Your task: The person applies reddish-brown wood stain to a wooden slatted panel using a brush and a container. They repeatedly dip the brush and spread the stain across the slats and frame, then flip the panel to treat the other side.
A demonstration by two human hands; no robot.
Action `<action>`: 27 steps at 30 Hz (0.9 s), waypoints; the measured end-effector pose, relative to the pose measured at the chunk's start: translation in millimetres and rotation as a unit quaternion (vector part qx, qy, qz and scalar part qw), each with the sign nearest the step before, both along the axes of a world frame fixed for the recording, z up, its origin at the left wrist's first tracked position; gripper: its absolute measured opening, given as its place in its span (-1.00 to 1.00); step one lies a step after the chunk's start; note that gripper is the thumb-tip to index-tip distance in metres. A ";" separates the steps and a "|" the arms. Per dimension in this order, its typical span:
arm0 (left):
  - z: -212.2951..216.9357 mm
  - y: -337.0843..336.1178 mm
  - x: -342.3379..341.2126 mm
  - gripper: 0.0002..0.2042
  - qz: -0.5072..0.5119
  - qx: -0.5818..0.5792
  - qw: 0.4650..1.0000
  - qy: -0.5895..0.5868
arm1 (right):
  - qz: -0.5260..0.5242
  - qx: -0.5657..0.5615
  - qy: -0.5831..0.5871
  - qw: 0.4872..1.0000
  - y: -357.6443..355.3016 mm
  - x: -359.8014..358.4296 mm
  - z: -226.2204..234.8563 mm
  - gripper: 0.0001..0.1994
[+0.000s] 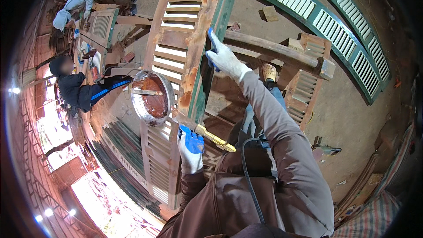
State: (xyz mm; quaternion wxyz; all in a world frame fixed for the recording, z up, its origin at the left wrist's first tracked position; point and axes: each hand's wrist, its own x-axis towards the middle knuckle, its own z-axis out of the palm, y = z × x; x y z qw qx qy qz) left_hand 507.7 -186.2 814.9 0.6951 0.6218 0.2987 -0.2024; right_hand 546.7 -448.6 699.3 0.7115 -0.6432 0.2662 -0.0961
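A louvered wooden shutter (194,57) lies lengthwise before me, its bare brown frame patched with rust-coloured stain. Green wood (219,22) runs along its right side. My right hand (227,59), in a white and blue glove, grips this side, one finger stretched along the edge. My left hand (190,150), gloved alike, is open beside the lower shutter edge, its blue palm showing and some fingers hidden. Just above it, a yellow-handled paintbrush (213,137) slants across the edge. A round metal pan (154,99) with reddish-brown contents and a bar across it stands on the slats.
A wooden beam (273,48) extends right under the shutter. Green louvered panels (317,17) lie on the floor at right, near a power tool (326,150). Stacked slatted panels (128,154) lie at lower left. Two people (77,83) (79,2) work at left.
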 end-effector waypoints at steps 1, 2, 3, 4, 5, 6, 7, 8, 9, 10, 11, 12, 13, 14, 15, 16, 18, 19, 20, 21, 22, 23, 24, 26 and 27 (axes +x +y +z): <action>1.3 8.6 -1.4 -0.80 -0.059 0.000 0.998 -0.005 | 0.035 0.080 -0.009 0.996 2.2 -11.6 15.2 -0.26; 3.4 22.7 -4.5 -0.80 -0.118 0.000 0.993 -0.009 | 0.018 0.063 -0.023 0.998 2.2 -15.0 8.5 -0.27; 6.2 29.5 -4.6 -0.80 -0.181 0.000 0.983 -0.014 | -0.004 0.045 -0.038 0.998 0.0 -20.6 -0.1 -0.28; 4.4 32.3 -3.0 -0.80 -0.194 -0.011 0.981 -0.017 | -0.025 0.027 -0.051 0.998 0.9 -24.8 -13.0 -0.29; 2.2 34.2 -0.9 -0.81 -0.207 -0.022 0.978 -0.020 | -0.099 -0.095 -0.063 0.989 -3.0 -20.0 -31.1 -0.32; -0.1 39.4 -1.9 -0.81 -0.212 -0.031 0.977 -0.021 | -0.089 -0.179 -0.018 0.980 -8.4 -18.8 -24.1 -0.29; 4.6 35.4 -2.8 -0.81 -0.203 -0.013 0.979 -0.021 | -0.065 -0.224 0.019 0.972 -16.0 -15.2 -15.3 -0.27; 11.6 28.1 -3.8 -0.82 -0.194 0.004 0.981 -0.021 | -0.041 -0.268 0.056 0.961 -17.9 -11.1 -10.2 -0.25; 13.6 25.5 -3.3 -0.82 -0.187 0.018 0.982 -0.020 | -0.023 -0.285 0.085 0.955 -10.7 -7.4 -7.5 -0.26; 13.0 28.8 -3.9 -0.82 -0.208 0.045 0.977 -0.024 | -0.005 -0.301 0.113 0.947 -3.0 -6.7 -4.8 -0.26; 12.3 33.9 -5.3 -0.83 -0.229 0.071 0.970 -0.028 | 0.044 -0.286 0.141 0.947 3.6 -13.6 -2.4 -0.26; 11.9 39.6 -6.7 -0.83 -0.247 0.099 0.963 -0.033 | 0.091 -0.278 0.133 0.947 9.8 -22.4 3.3 -0.28; 9.8 45.5 -7.6 -0.82 -0.240 0.090 0.966 -0.039 | 0.074 -0.236 0.075 0.966 21.6 -29.5 -4.8 -0.30; 2.9 49.9 -5.9 -0.82 -0.240 0.077 0.967 -0.045 | 0.048 -0.195 0.021 0.979 27.4 -37.1 -8.1 -0.31; -2.7 54.5 -5.2 -0.81 -0.240 0.064 0.967 -0.050 | 0.055 -0.088 0.051 0.993 27.5 -41.2 -11.8 -0.30; -5.6 58.8 -6.1 -0.80 -0.230 0.017 0.971 -0.054 | 0.033 -0.026 0.037 0.998 30.3 -42.7 -14.1 -0.29; -4.8 66.9 -9.7 -0.76 -0.210 -0.066 0.973 -0.064 | -0.013 0.105 0.000 0.994 37.6 -39.4 -14.9 -0.27; -8.0 76.2 -10.0 -0.74 -0.221 -0.071 0.971 -0.066 | -0.017 0.038 -0.023 0.999 46.6 -30.6 -29.0 -0.22; -13.7 86.5 -7.0 -0.72 -0.236 -0.075 0.966 -0.067 | -0.031 -0.031 -0.043 0.998 53.3 -22.9 -42.8 -0.17; -15.0 88.7 -5.0 -0.70 -0.250 -0.081 0.962 -0.067 | -0.037 -0.073 -0.024 0.996 64.1 -17.5 -46.2 -0.15; -16.1 87.4 -4.0 -0.68 -0.252 -0.051 0.964 -0.065 | -0.044 -0.116 -0.003 0.992 74.0 -17.0 -50.3 -0.13; -12.8 84.3 -8.7 -0.67 -0.241 -0.018 0.968 -0.064 | 0.033 -0.070 0.045 0.996 81.0 -23.3 -35.4 -0.10; -10.9 77.1 -9.8 -0.65 -0.241 0.010 0.968 -0.065 | 0.002 -0.109 -0.026 0.994 97.1 -30.4 -52.8 -0.12; -12.4 85.4 -12.2 -0.65 -0.246 -0.043 0.966 -0.065 | 0.127 -0.115 0.037 0.985 102.3 -54.3 -43.2 -0.14; -15.1 87.1 -7.8 -0.66 -0.259 -0.085 0.960 -0.067 | 0.116 -0.088 0.049 0.988 104.2 -62.2 -43.0 -0.16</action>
